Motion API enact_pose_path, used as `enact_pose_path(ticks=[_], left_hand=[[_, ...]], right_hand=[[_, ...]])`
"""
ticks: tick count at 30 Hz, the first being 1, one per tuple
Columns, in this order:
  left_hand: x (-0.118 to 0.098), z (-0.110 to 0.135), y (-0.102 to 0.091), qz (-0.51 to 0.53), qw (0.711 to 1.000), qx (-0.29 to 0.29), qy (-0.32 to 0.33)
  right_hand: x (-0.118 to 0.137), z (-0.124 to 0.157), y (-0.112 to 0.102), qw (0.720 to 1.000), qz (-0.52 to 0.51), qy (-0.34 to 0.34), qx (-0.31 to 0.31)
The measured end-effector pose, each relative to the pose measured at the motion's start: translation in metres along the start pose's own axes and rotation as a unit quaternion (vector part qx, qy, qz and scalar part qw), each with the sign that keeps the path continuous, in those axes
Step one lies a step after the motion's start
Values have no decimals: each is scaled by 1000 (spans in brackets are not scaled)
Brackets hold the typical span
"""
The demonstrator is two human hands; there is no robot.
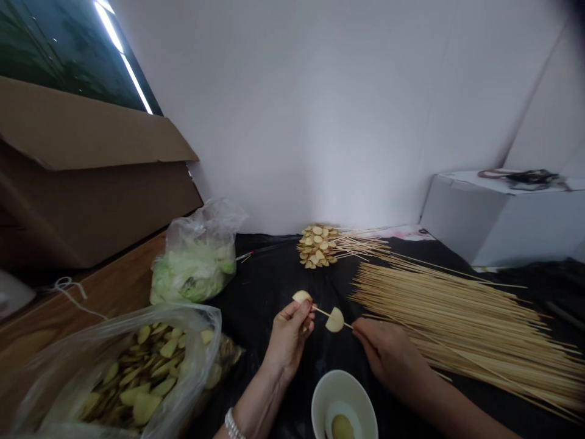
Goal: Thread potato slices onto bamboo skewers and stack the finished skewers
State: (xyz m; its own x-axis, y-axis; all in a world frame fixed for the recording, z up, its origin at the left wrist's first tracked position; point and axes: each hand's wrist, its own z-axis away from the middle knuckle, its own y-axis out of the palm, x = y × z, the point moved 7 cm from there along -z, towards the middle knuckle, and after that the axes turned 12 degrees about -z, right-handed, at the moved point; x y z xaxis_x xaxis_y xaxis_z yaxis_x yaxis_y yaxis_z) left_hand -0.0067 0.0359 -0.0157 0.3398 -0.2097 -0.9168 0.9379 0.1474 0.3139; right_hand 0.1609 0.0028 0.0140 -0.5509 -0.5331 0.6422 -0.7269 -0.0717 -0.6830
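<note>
Above the black cover (pixel 265 268), my neighbour's left hand (pixel 290 332) pinches a pale slice (pixel 301 296) and the right hand (pixel 386 346) pinches a probably stiff stick (pixel 321 311) piercing another slice (pixel 335 320), both seeming light, slippery, breakable, best held by edges.

Wooden surface (pixel 269 271), partly black-covered, carries a round white bowl (pixel 346 385); right of the bowl, thin tan wooden sticks (pixel 461 329); beyond it, pale skewered slices (pixel 319 247); left, two filled clear plastic bags (pixel 194 268).
</note>
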Motion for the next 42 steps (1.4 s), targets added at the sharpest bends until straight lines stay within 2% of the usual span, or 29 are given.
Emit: enact_pose_path(ticks=[3,7,9,18,22,25,31,35,42], left_hand=[[1,1,0,8,1000,2,-8],[3,5,4,11,1000,3,-20],[3,6,6,7,1000,9,-23],[-12,-2,-5,13,999,-10,42],[-19,-2,-10,-29,994,-41,99],[-22,-3,-11,-60,990,-41,125],[-18,-4,-8,-45,991,-24,125],[-11,-2,-2,-32,994,-9,101],[-5,0,0,11,998,-13,54]], right_hand=[[0,1,1,1000,-20,0,-15],[-6,-2,6,988,-135,65,26],[-7,-5,4,985,-154,78,32],[-8,-7,-3,989,-139,53,17],[-5,-8,-2,987,-143,49,48],[-4,-8,-4,989,-129,47,49],[-1,-2,-7,999,-34,-1,-3],[2,2,-1,999,39,-34,-8],[0,-2,0,1000,-14,-15,-5]])
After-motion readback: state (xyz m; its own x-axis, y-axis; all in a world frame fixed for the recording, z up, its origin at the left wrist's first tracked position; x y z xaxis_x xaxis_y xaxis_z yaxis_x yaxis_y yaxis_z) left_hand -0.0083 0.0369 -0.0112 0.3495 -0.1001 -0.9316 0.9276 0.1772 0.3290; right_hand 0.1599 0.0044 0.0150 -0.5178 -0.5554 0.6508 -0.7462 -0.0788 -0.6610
